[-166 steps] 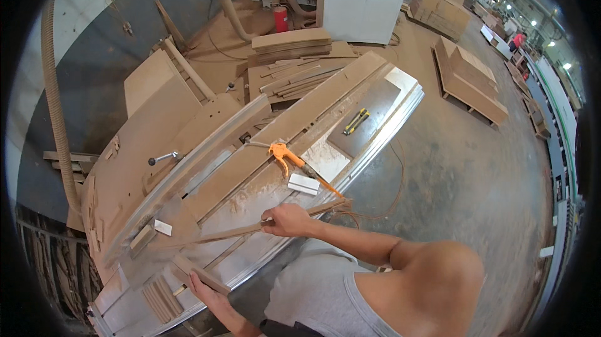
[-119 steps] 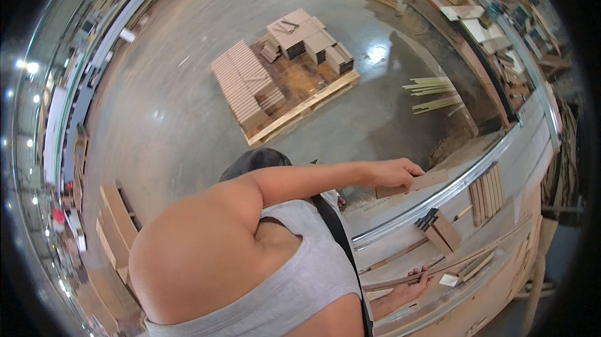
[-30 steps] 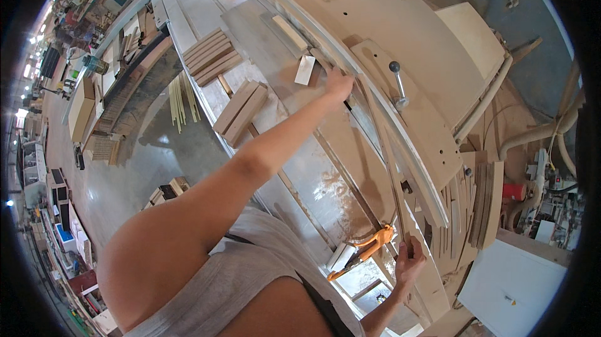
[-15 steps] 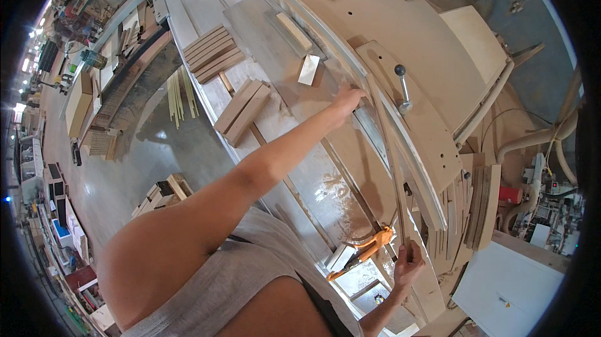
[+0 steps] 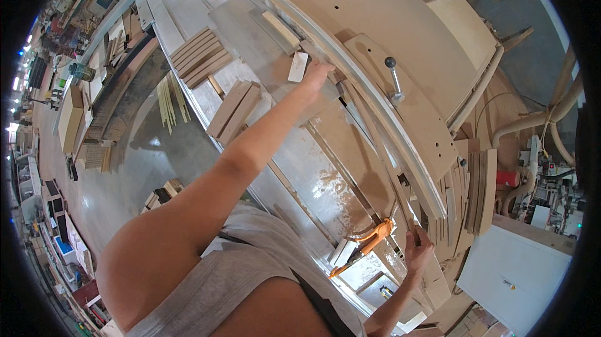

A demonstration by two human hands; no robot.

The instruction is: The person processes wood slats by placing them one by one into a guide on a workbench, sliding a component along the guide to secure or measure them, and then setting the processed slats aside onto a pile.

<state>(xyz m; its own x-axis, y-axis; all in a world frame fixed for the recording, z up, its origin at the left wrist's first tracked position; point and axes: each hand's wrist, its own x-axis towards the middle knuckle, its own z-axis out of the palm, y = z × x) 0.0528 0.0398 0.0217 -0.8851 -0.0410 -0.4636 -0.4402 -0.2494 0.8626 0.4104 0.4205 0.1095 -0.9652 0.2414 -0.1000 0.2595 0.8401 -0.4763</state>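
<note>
A long thin wooden strip (image 5: pixel 374 133) lies along the pale guide fence (image 5: pixel 400 127) of a metal worktable. My left hand (image 5: pixel 318 74) reaches far across the table, its fingers closed at the strip's far part, close to a small white block (image 5: pixel 298 67). At the near end, my right hand (image 5: pixel 418 250) pinches the strip between thumb and fingers. Left of my right hand an orange-handled tool (image 5: pixel 378 234) rests on the table. The left fingertips are partly hidden behind the hand.
Stacked wooden pieces (image 5: pixel 201 55) and a pair of thicker blocks (image 5: pixel 234 111) sit on the table's left side. Beyond the fence stands a lever with a black knob (image 5: pixel 393 77). Boards (image 5: pixel 479 190) lean at the right, near a white cabinet (image 5: pixel 516 274).
My left hand has moved farther away along the fence, nearer the white block. The right hand has also advanced, and the strip has slid forward. The whole view has shifted slightly.
</note>
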